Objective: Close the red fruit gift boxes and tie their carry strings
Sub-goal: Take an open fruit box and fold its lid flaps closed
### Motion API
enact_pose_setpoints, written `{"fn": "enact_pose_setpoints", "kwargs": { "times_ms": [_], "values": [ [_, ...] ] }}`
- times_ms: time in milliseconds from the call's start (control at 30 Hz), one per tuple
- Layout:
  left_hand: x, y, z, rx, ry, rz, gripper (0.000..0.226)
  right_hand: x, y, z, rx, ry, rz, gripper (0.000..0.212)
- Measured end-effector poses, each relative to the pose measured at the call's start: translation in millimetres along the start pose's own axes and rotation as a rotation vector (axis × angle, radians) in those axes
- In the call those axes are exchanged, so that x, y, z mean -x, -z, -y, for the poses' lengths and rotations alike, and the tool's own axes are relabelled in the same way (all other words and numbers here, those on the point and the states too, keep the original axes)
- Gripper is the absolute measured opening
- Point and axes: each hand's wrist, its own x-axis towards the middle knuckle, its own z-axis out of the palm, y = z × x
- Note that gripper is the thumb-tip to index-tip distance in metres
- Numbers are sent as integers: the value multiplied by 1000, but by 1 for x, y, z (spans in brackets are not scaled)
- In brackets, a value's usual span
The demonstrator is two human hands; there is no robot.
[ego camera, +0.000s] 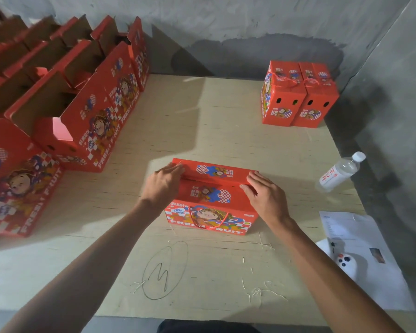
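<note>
counter (226, 131): open boxes (77, 109) lined its left edge, two tied boxes (298, 99) at the far right corner | box (211, 200) mid-counter, long axis left-right, string (208, 218) facing the person | left hand (163, 183), right hand (264, 193): fingers flat, pressing top flaps, likely to close them

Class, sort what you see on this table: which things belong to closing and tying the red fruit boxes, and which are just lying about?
Belongs to the job:
- red box being closed, under left hand and right hand
- its carry string
- open boxes waiting
- two tied boxes

Lying about:
- water bottle
- printed sheet
- white controller
</note>
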Motion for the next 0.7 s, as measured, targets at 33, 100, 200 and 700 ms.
{"fn": "enact_pose_setpoints", "kwargs": {
  "times_ms": [33,100,200,700],
  "values": [
    [-1,-3,-5,-32,17,13,18,0,2,1,18,13,5,27],
    [1,-11,-11,-100,9,85,24,-3,6,6,68,32,25,27],
    [3,-16,-20,-147,-22,137,39,-17,11,25,189,-26,142,42],
    [11,-21,-36,-109,49,183,34,9,1,40,209,8,178,25]
  ]
}}
